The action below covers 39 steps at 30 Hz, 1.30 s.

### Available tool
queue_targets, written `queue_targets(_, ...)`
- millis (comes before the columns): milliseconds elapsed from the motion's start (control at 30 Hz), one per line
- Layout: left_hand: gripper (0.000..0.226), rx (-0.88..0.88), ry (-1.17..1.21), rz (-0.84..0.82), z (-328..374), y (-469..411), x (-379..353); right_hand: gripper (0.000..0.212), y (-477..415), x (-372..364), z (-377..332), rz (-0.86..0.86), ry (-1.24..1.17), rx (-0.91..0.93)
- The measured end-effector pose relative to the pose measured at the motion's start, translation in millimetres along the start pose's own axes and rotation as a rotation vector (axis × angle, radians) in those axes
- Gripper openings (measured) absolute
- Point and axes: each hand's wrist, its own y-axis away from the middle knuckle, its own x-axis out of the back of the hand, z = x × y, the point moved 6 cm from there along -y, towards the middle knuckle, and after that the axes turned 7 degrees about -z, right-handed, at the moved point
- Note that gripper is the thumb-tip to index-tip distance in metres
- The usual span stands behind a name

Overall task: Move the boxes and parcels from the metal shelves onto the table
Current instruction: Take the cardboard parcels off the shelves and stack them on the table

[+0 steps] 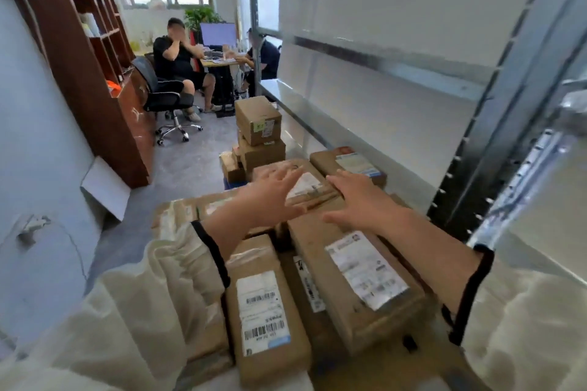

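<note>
- Progress: no parcel shows on the visible tiers of the metal shelves (413,70). Judged from this, the transfer is largely done.
- Task items: a pile of brown parcels lies directly below the camera, beside the shelves. It includes a labelled narrow parcel (263,305), a labelled wide parcel (355,279) and a flat parcel (313,187) further out.
- The counter surface is hidden under the pile, so whether every parcel rests on it cannot be confirmed.
- Left grip (274,195): fingers spread apart, holding nothing, above the flat parcel.
- Right grip (362,200): fingers spread apart, holding nothing, just beside the left grip.
- Remaining: a far parcel (349,162) lies close to the shelf edge; its support is unclear.
- Surroundings: stacked boxes (259,119) stand beyond the pile and limit room there.
- A wooden bookcase (95,73) narrows the aisle. Two seated people (178,54) are well apart.
</note>
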Motion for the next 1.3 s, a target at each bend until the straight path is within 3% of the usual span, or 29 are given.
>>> queue_targets(133,0.078,-0.204,-0.002,0.055,147,16,-3,0.075,125,24,91,0.102,-0.059,-0.175)
queue_targets(233,0.078,-0.491,0.02,0.039,285,48,-26,0.076,246,31,158,0.173,-0.112,-0.35)
queue_targets(333,0.079,-0.77,-0.004,-0.048,425,89,-72,0.078,377,26,217,0.186,-0.116,-0.569)
queue_targets(467,0.079,-0.999,-0.054,-0.188,589,152,-138,0.079,559,4,279,0.196,-0.173,-0.905)
queue_targets(633,0.08,-1.278,-0.161,-0.35,752,244,-208,0.082,776,-27,309,0.302,-0.277,-1.323)
queue_targets(833,0.082,-1.579,-0.27,-0.452,908,366,-270,0.085,981,-73,302,0.432,-0.412,-1.697)
queue_targets(1000,0.082,-1.768,-0.319,-0.497,1011,454,-304,0.076,1092,-88,291,0.553,-0.473,-1.883)
queue_targets(1300,0.079,-1.915,-0.347,-0.507,1135,571,-363,0.075,1235,-112,315,0.659,-0.467,-2.02)
